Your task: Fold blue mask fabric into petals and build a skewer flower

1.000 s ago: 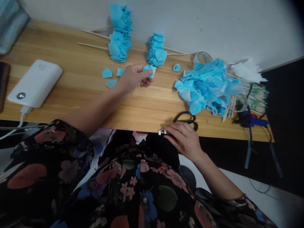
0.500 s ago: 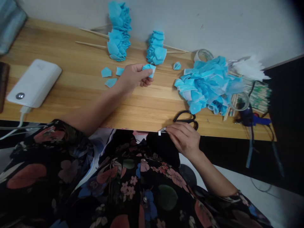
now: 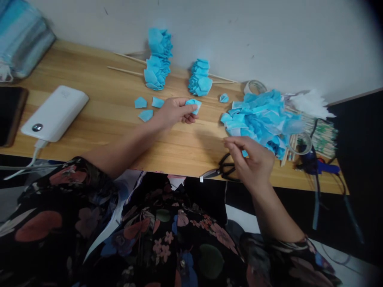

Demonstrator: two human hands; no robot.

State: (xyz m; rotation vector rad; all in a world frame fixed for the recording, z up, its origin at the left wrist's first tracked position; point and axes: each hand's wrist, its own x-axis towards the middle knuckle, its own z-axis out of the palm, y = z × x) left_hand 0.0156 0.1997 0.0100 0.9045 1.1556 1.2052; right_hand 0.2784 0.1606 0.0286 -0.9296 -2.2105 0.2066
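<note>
In my left hand, a small blue crepe-like petal piece is pinched between thumb and fingers, above the tabletop. My right hand is closed in a pinch over the table's front edge; whatever is between its fingertips, if anything, is too small to see. Just left of that hand lie black-handled scissors, their blades reaching the edge with a small white bit at the tip. Loose blue petals are beside my left wrist. A small rolled blue bud rests farther back.
Blue flowers on sticks lean near the wall, with more blue flowers beside them. A heap of blue pieces, a tape roll, wooden sticks and a blue glue gun crowd the right. A white power bank lies left.
My right hand has left the scissors at the table edge and risen up and to the right, fingers pinched. The left hand still holds the petal; the whole view has shifted slightly.
</note>
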